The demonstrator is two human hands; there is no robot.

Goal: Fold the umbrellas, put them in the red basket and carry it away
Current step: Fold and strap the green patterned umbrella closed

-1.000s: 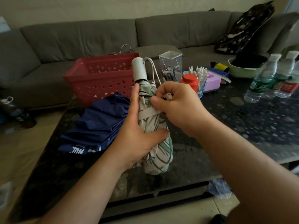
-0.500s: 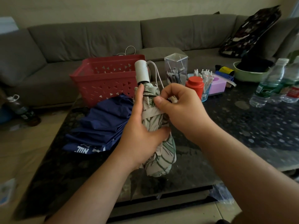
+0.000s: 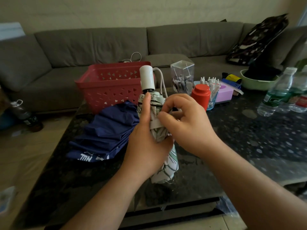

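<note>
Our left hand (image 3: 146, 146) grips the leaf-print umbrella (image 3: 163, 165) upright over the tabletop (image 3: 249, 146) — our right hand (image 3: 187, 123) pinches its closure strap (image 3: 155, 124) — navy umbrella (image 3: 106, 133) beside the red basket (image 3: 109, 85).

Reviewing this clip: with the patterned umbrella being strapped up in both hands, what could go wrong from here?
1. The strap is only pinched by the right hand; if it slips, the patterned umbrella in the left hand may loosen.
2. The blue umbrella lies loosely bunched on the table, so it may not fit the basket as is.
3. The red jar and bottles stand nearby and could be knocked.
</note>
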